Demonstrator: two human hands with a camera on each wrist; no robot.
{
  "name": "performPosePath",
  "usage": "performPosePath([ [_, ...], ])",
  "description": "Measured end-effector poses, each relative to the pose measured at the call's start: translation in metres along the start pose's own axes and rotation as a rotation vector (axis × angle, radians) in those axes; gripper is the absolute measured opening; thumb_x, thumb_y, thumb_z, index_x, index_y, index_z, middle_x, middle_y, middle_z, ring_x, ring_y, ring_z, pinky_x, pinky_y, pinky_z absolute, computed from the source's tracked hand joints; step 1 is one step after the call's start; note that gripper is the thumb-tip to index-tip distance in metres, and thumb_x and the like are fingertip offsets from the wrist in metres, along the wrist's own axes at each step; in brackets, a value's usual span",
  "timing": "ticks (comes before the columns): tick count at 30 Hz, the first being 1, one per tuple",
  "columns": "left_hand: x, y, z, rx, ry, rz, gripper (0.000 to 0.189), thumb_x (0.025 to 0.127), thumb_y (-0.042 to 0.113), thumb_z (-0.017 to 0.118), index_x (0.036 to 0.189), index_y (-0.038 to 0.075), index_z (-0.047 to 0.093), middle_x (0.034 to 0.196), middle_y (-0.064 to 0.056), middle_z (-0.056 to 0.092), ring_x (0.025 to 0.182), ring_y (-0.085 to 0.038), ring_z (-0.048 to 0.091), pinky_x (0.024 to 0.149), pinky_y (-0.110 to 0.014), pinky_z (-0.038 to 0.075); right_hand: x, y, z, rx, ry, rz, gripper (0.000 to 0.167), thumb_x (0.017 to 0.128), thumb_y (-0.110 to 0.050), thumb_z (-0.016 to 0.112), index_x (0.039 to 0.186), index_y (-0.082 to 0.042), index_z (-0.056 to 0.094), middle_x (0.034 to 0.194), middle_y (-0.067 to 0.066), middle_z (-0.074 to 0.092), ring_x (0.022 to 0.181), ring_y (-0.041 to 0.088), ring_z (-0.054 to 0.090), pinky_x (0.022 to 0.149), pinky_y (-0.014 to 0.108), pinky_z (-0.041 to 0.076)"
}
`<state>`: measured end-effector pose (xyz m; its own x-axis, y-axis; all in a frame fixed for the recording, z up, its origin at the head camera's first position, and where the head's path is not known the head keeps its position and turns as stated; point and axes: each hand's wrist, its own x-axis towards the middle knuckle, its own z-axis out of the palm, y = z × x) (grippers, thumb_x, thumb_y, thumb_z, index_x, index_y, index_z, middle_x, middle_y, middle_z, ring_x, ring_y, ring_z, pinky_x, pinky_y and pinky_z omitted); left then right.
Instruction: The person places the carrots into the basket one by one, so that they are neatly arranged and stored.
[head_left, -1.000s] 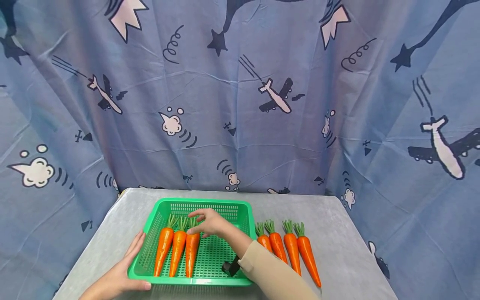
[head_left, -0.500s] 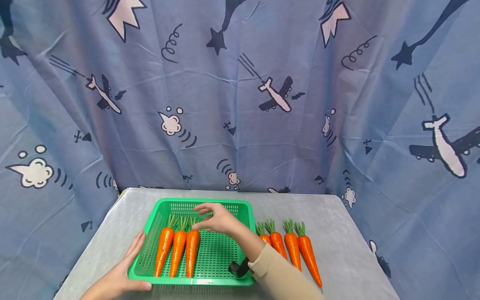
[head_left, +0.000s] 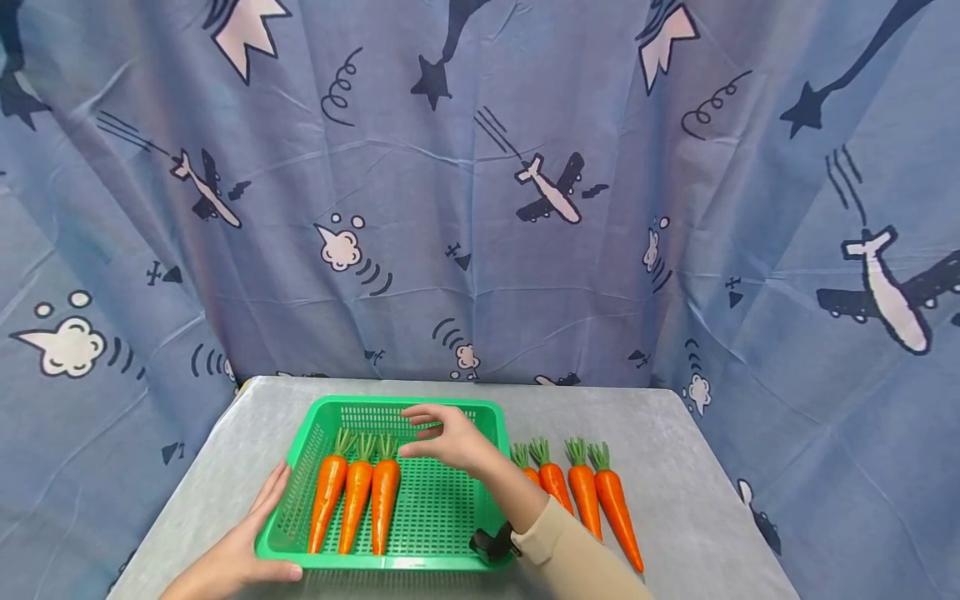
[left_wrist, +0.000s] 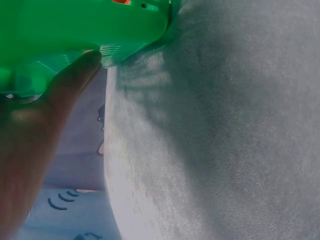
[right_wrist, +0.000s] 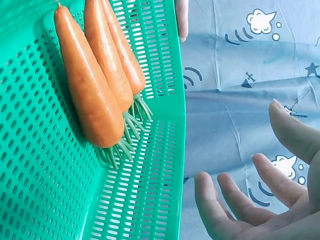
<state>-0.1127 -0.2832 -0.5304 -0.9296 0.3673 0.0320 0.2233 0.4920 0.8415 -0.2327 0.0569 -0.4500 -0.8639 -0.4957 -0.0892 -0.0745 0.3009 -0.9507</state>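
Three orange carrots with green tops lie side by side in the left half of a green plastic basket (head_left: pixel 390 563); the rightmost carrot (head_left: pixel 385 500) is closest to my right hand (head_left: pixel 450 437). That hand hovers over the basket with fingers spread and nothing between them, as the right wrist view also shows beside the large near carrot (right_wrist: pixel 90 90). My left hand (head_left: pixel 243 546) rests along the basket's left side, thumb at the front corner and fingers against the outer wall. In the left wrist view the left thumb (left_wrist: pixel 75 77) touches the green wall.
Several more carrots (head_left: pixel 618 517) lie on the grey tabletop (head_left: pixel 690 483) right of the basket, partly hidden by the right sleeve (head_left: pixel 570 550). A black wrist camera (head_left: pixel 491 543) sits under the right forearm. A blue patterned curtain (head_left: pixel 480 250) hangs behind the table.
My right hand has drawn away from the rightmost carrot's top, moving right and slightly up. The left hand and the basket have stayed put.
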Motion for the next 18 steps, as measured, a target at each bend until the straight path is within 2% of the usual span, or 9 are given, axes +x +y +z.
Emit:
performPosePath([
  [6,0.000,-0.002,0.000,-0.039,-0.010,0.004,0.118,0.083,0.017,0.081,0.164,0.022,-0.004,0.169,-0.015,-0.014,0.131,0.032,-0.003,0.097,-0.014,0.035,-0.009,0.001,-0.009,0.016,0.027,-0.020,0.052,0.083,-0.023,0.085,0.131,-0.025,0.067,0.138,0.012,0.061,0.126,0.039,0.058,0.090,0.048,0.054],
  [10,0.001,-0.003,-0.001,-0.104,-0.032,-0.024,0.119,0.083,0.015,0.081,0.164,0.024,-0.007,0.168,-0.016,-0.017,0.129,0.034,-0.001,0.097,-0.012,0.033,-0.014,0.002,-0.015,0.012,0.045,-0.037,0.055,0.084,-0.024,0.085,0.135,-0.020,0.064,0.138,0.010,0.061,0.128,0.041,0.056,0.091,0.050,0.053],
  [13,0.001,-0.002,-0.001,-0.104,-0.030,-0.022,0.120,0.082,0.014,0.082,0.164,0.024,-0.007,0.168,-0.015,-0.017,0.128,0.034,-0.001,0.097,-0.011,0.033,-0.016,0.002,-0.018,0.002,0.043,-0.048,0.057,0.084,-0.024,0.084,0.137,-0.019,0.063,0.140,0.011,0.060,0.129,0.042,0.055,0.094,0.050,0.053],
  [14,0.001,-0.003,-0.001,-0.092,-0.025,-0.014,0.121,0.082,0.014,0.082,0.164,0.023,-0.006,0.169,-0.013,-0.017,0.129,0.034,-0.001,0.097,-0.011,0.033,-0.017,0.002,-0.019,0.000,0.043,-0.046,0.057,0.084,-0.024,0.084,0.137,-0.021,0.063,0.141,0.011,0.060,0.129,0.041,0.055,0.094,0.050,0.053],
  [18,0.001,-0.003,0.001,-0.064,-0.005,0.015,0.121,0.081,0.013,0.083,0.164,0.020,-0.005,0.168,0.017,-0.015,0.130,0.033,-0.001,0.097,-0.011,0.033,-0.022,0.003,-0.021,-0.008,0.051,-0.057,0.055,0.085,-0.024,0.084,0.135,-0.023,0.064,0.139,0.009,0.061,0.127,0.039,0.057,0.093,0.049,0.053],
])
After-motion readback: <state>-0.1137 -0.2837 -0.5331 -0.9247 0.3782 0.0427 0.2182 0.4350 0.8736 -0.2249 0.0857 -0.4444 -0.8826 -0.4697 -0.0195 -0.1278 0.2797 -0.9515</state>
